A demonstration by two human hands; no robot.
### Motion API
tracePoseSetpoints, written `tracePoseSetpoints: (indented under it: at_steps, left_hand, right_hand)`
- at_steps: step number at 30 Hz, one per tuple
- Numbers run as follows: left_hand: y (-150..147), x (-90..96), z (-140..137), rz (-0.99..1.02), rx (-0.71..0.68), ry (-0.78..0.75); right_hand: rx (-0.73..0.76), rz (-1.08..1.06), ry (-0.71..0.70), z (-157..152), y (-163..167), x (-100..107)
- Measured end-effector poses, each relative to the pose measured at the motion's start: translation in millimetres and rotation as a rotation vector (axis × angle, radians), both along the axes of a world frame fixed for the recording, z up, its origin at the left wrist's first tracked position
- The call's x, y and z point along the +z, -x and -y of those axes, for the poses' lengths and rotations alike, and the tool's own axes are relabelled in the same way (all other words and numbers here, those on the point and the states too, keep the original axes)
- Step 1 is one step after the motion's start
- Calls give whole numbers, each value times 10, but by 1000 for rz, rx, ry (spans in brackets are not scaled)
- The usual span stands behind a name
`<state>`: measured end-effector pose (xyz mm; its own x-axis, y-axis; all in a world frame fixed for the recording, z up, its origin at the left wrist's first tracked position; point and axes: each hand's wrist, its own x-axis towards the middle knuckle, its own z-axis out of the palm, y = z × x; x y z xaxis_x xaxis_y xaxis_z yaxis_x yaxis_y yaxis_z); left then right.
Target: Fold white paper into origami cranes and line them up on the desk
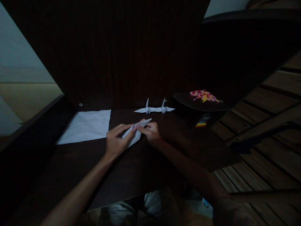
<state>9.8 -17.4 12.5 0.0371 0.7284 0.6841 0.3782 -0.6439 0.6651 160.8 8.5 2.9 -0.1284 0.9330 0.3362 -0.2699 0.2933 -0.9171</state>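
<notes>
Both hands hold a folded piece of white paper (pixel 134 140) above the dark desk, its narrow pointed tip aimed up and right. My left hand (pixel 117 140) grips its left side, thumb on the near face. On the right, my right hand (pixel 151 132) pinches the paper close to the tip, its thumb near the left thumb. Some fingers of both hands are hidden behind the paper. Just beyond the hands, two white origami cranes (pixel 154 109) stand at the back of the desk with wingtips touching. A creased white paper sheet (pixel 88 125) lies flat to the left.
The dark wooden desk (pixel 94 166) has a tall back panel (pixel 122 56) and a raised left side (pixel 30 125). At the right, a small rounded shelf (pixel 183 99) bears a pile of pink, red and yellow bits (pixel 204 95). Wooden slats (pixel 270 110) lie beyond it.
</notes>
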Motion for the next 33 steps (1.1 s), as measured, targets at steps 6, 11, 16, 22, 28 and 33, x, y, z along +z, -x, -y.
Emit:
tracePoseSetpoints:
  at_steps: [6,11,16,22,28,33]
  left_hand:
    - [-7,22,14,4,-7,11]
    - [-7,-7,13,-15,13,-26]
    - [-6,-6,15,-23,14,-61]
    - [-15,7,14,12,11,-44]
    - [-9,10,-3,76,-14,48]
    - [7,29,-20,74,-76,109]
  right_hand:
    - [-26,-10,20,4,7,17]
    - [-13,-30,18,6,16,25]
    - [12,-37,3,-3,20,11]
    - [5,-15,-17,-8,15,9]
    - [-2,-32,28,-15,17,6]
    - [-71,-82,122,-48,35,-43]
